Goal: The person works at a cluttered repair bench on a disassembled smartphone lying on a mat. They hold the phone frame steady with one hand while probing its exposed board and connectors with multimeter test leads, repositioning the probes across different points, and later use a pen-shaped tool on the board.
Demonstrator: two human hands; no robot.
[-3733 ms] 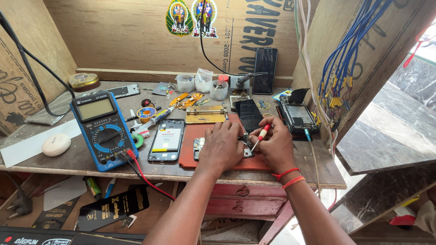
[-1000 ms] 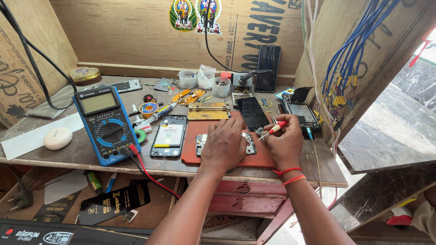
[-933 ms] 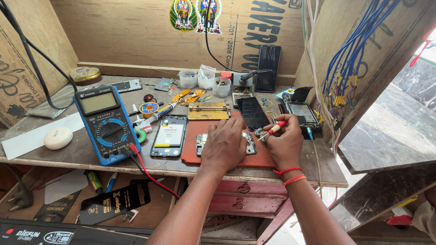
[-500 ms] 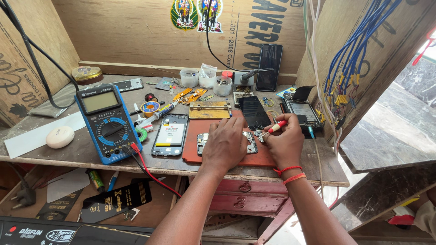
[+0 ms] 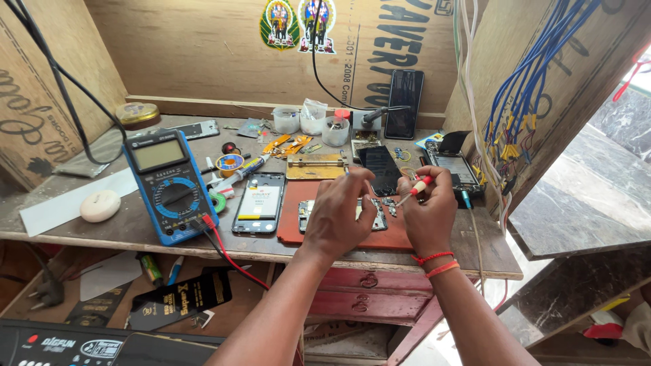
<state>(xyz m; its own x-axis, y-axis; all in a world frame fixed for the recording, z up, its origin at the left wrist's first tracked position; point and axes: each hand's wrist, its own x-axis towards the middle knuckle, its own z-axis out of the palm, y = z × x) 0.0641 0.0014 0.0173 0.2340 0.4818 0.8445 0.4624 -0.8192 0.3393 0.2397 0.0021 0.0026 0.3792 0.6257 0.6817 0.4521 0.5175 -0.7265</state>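
Observation:
My left hand (image 5: 342,213) presses down on an opened phone body (image 5: 374,215) lying on a red work mat (image 5: 291,224). My right hand (image 5: 428,213) grips a small red-and-white screwdriver (image 5: 415,190), its tip pointing down-left at the phone's inner parts near my left fingers. A second open phone (image 5: 258,202) lies just left of the mat. A dark phone screen (image 5: 380,168) rests beyond my hands.
A blue multimeter (image 5: 169,184) with red and black leads sits at the left, beside a white oval object (image 5: 100,205). Small plastic cups (image 5: 312,125), a solder reel (image 5: 229,165), a brass holder (image 5: 315,167) and another phone (image 5: 458,169) crowd the back. Blue wires (image 5: 525,95) hang on the right.
Earlier the screwdriver tip was lower, at the phone by my left hand. Now my right hand is raised slightly and further right, still holding it; my left hand stays on the phone.

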